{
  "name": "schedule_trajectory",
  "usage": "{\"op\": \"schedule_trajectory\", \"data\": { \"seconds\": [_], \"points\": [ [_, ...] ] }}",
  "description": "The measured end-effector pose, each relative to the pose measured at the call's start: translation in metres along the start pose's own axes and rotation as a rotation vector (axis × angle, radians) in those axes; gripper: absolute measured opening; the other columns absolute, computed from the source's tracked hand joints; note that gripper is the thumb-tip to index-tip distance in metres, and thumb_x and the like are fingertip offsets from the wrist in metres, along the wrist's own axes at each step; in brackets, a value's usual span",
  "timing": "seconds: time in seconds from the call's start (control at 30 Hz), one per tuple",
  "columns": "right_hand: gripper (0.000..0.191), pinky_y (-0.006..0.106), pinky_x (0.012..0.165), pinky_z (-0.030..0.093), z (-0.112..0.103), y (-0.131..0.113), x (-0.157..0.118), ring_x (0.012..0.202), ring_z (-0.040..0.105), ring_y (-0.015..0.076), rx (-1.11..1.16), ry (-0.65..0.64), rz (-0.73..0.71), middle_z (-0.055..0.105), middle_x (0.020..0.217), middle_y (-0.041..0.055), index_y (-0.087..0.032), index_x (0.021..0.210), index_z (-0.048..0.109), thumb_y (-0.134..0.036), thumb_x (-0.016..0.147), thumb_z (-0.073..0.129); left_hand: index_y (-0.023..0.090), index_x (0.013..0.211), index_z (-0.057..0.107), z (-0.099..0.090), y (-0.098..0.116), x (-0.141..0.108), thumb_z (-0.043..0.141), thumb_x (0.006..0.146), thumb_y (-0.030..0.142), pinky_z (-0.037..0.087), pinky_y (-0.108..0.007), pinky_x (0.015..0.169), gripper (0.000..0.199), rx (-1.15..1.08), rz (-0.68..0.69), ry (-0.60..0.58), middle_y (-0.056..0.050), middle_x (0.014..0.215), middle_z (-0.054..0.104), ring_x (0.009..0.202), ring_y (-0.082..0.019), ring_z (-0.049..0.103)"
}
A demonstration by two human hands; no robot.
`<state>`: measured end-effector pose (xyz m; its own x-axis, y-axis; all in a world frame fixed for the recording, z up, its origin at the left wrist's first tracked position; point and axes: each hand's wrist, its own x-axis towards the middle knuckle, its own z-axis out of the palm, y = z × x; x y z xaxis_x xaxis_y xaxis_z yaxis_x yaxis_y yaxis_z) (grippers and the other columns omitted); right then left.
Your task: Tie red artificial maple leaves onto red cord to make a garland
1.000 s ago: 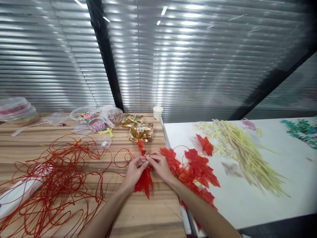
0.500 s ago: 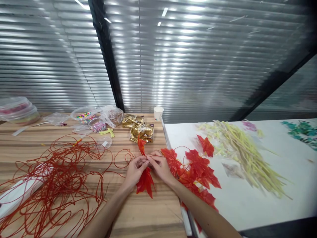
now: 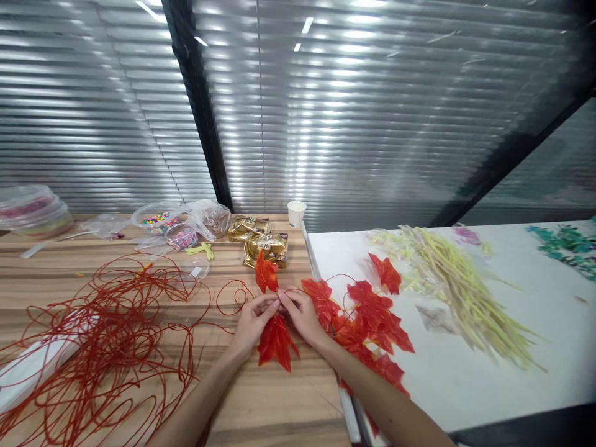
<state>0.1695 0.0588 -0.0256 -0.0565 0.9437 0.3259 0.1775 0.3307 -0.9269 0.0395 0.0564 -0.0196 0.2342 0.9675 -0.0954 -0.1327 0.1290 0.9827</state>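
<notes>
My left hand [image 3: 255, 318] and my right hand [image 3: 302, 315] meet at the middle of the wooden table, thumbs and fingers pinched together. Between them they hold red artificial maple leaves: an upper leaf [image 3: 266, 273] points away from me and a lower leaf [image 3: 275, 345] hangs toward me. The leaf stems and the spot where they join the cord are hidden by my fingertips. A thin red cord [image 3: 231, 297] loops out to the left of my hands. Right of my right hand lies a string of red maple leaves [image 3: 372, 307].
A big tangle of red cord [image 3: 107, 335] covers the left side, over a white box [image 3: 41, 366]. Gold packets [image 3: 265, 248], a paper cup [image 3: 297, 213] and bead tubs [image 3: 158, 218] stand at the back. Yellow strands [image 3: 465, 292] lie on the white table [image 3: 503, 397].
The upper leaf has turned so that its broad face shows more. The lower leaf has swung slightly to the right. Both hands stay pinched together in nearly the same place.
</notes>
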Motion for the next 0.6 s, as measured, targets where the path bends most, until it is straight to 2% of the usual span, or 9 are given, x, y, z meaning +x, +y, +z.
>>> {"op": "schedule_trajectory", "data": {
  "seconds": [0.23,0.37,0.47,0.6],
  "points": [
    [0.036,0.026,0.069,0.041,0.0011,0.0028,0.0002,0.070,0.052,0.0131,-0.027,-0.071,-0.039,0.055,0.065,0.0016,-0.017,0.059,0.057,-0.033,0.086,0.041,0.015,0.082,0.065,-0.0021,0.0009,0.0012,0.066,0.066,0.030,0.045,-0.024,0.068,0.023,-0.020,-0.051,0.036,-0.005,0.079,0.068,0.068,-0.013,0.059],
    [0.034,0.027,0.071,0.042,0.0010,0.0020,-0.0006,0.073,0.053,0.0136,-0.080,-0.078,-0.060,0.056,0.067,0.0020,-0.017,0.062,0.060,-0.032,0.086,0.042,0.015,0.078,0.064,-0.0007,0.0020,0.0011,0.067,0.064,0.031,0.045,-0.024,0.069,0.021,-0.003,-0.023,0.059,-0.004,0.077,0.067,0.071,-0.014,0.059],
    [0.025,0.030,0.079,0.043,0.0011,-0.0004,-0.0028,0.085,0.054,0.0153,-0.121,-0.070,-0.091,0.061,0.085,0.0050,-0.018,0.085,0.064,-0.031,0.085,0.043,0.015,0.076,0.062,-0.0014,0.0032,0.0014,0.065,0.066,0.032,0.045,-0.024,0.067,0.020,0.017,0.009,0.069,-0.003,0.075,0.065,0.071,-0.014,0.058],
    [0.031,0.035,0.090,0.041,0.0019,-0.0045,-0.0078,0.105,0.049,0.0179,-0.222,-0.049,-0.164,0.056,0.110,0.0084,-0.021,0.114,0.054,-0.026,0.085,0.044,0.016,0.073,0.058,-0.0101,0.0070,0.0058,0.065,0.065,0.032,0.044,-0.021,0.065,0.019,-0.020,0.095,0.196,0.000,0.072,0.060,0.068,-0.012,0.055]
  ]
}}
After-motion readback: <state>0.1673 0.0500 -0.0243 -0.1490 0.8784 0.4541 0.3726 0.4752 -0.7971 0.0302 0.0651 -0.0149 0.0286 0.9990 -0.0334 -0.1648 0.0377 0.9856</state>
